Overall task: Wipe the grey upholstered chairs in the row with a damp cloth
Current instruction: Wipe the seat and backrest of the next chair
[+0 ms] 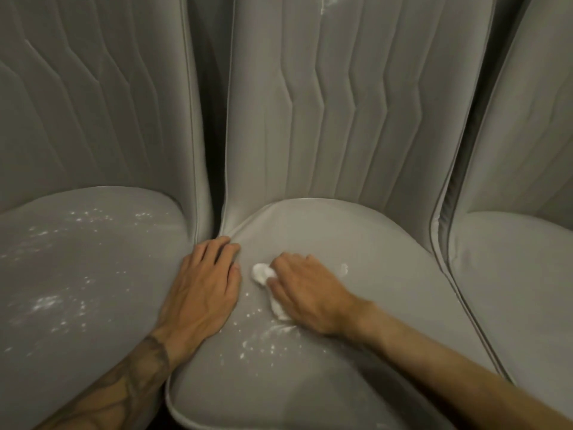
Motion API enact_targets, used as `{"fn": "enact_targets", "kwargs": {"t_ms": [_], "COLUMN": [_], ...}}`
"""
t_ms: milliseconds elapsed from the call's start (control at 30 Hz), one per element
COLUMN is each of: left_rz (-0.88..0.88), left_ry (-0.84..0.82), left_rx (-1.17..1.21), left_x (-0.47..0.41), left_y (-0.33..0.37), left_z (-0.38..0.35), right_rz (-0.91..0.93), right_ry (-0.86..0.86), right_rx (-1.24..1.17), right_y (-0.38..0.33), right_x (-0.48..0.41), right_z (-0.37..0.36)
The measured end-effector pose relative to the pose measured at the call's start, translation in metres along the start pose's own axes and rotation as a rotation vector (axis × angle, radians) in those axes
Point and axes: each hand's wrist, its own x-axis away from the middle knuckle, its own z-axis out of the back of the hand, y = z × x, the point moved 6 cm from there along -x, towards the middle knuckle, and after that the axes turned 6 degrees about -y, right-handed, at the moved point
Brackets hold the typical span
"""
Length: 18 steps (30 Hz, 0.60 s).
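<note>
Three grey upholstered chairs stand side by side. The middle chair's seat (356, 243) has white specks (257, 346) near its front left. My right hand (304, 290) presses a small white cloth (262, 273) onto that seat, the cloth bunched under the fingers and palm. My left hand (204, 290) lies flat, fingers spread, on the left edge of the middle seat where it meets the left chair. The left chair's seat (93, 274) is scattered with white specks.
The right chair's seat (521, 274) shows no specks. Quilted backrests (335, 103) rise behind all seats, with a white mark (325, 4) at the top of the middle one. A dark gap (210, 135) separates left and middle chairs.
</note>
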Motion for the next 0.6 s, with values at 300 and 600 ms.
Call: {"fn": "enact_targets", "kwargs": {"t_ms": [300,600], "left_rz": [-0.002,-0.012], "left_ry": [0.015,-0.007], "left_rx": [0.002,-0.003], "left_x": [0.001,-0.001], "left_y": [0.000,0.001], "left_z": [0.001,0.002], "right_rz": [-0.123,-0.496], "right_ry": [0.099,0.013], "right_rx": [-0.045,0.081], "right_y": [-0.004,0.125], "right_x": [0.016,0.042], "right_z": [-0.005,0.029]}}
